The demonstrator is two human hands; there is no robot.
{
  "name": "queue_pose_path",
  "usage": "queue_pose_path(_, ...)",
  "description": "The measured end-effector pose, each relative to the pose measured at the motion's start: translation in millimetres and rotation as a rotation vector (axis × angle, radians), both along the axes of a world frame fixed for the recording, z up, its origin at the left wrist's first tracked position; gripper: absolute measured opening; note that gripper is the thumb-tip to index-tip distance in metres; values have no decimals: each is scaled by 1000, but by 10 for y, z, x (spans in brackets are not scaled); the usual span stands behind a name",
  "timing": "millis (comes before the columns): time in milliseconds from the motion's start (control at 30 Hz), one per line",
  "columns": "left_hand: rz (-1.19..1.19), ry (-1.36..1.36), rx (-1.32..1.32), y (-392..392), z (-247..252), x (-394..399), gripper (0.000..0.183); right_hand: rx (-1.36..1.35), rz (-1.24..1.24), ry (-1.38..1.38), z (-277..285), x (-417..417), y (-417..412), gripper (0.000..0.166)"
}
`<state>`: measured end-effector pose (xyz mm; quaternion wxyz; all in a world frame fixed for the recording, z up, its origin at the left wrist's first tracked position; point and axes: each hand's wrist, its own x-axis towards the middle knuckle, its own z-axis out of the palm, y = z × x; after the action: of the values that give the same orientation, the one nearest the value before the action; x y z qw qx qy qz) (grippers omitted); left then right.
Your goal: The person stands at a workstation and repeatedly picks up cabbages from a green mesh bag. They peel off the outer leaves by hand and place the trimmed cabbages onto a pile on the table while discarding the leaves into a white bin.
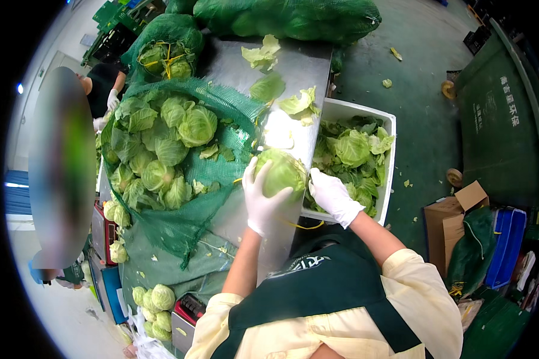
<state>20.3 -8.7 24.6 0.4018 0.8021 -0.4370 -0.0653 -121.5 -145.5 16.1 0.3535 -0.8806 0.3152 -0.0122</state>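
My left hand (267, 199), in a white glove, is spread over a pale green cabbage head (282, 172) and holds it at the near edge of the metal table (227, 58). Beside the cabbage's right side is my right hand (333, 194), also gloved, with its fingers curled in. Whether it grips something small cannot be made out. Below that hand a white foam box (391, 134) holds loose cabbage leaves (352, 148). To the left, several cabbage heads (197, 125) lie on an opened green mesh bag (233, 157).
Full green mesh bags (287, 18) lie at the table's far end. Trimmed leaves (298, 105) rest on the metal. Trimmed cabbages (162, 297) sit by a scale (184, 332) at lower left. A wheeled green bin (498, 116) stands right. Co-workers (103, 89) are at left.
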Motion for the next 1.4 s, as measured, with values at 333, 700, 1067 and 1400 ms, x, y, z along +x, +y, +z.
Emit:
queue_pose_path(333,-33,76,-61,-41,-45,168,69,0,15,63,-260,-62,-12,19)
queue_pose_path(700,-112,285,-202,319,-314,386,81,752,-177,-30,-466,312,-356,25)
queue_pose_path(1067,-41,635,-298,181,142,254,83,813,-239,-576,-5,109,-12,47)
queue_pose_path(1400,149,160,-85,-290,25,36,62,-43,-165,-28,183,-27,54,64)
